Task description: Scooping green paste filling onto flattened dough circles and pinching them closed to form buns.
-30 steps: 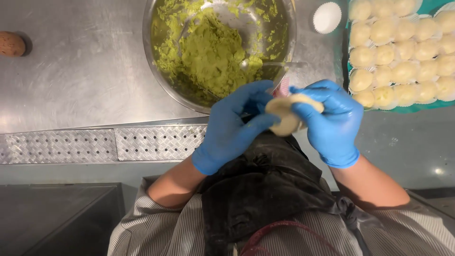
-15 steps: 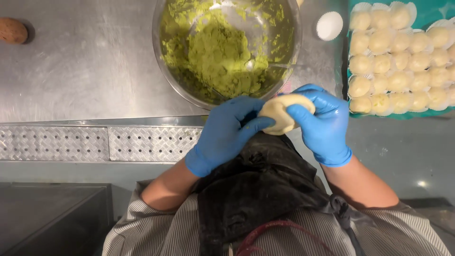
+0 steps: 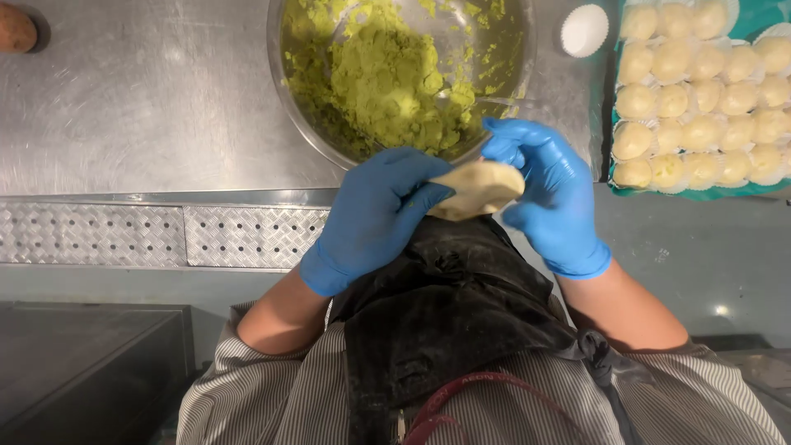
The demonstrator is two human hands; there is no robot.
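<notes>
Dough piece (image 3: pixel 478 189), pale, flattened, smooth, pinched between gloved left hand (image 3: pixel 375 216) and right hand (image 3: pixel 550 191)

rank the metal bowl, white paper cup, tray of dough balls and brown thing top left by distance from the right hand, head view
1. metal bowl, just above the right hand
2. white paper cup, up top
3. tray of dough balls, to its right; close to the cup, hard to rank
4. brown thing, far left corner
</notes>
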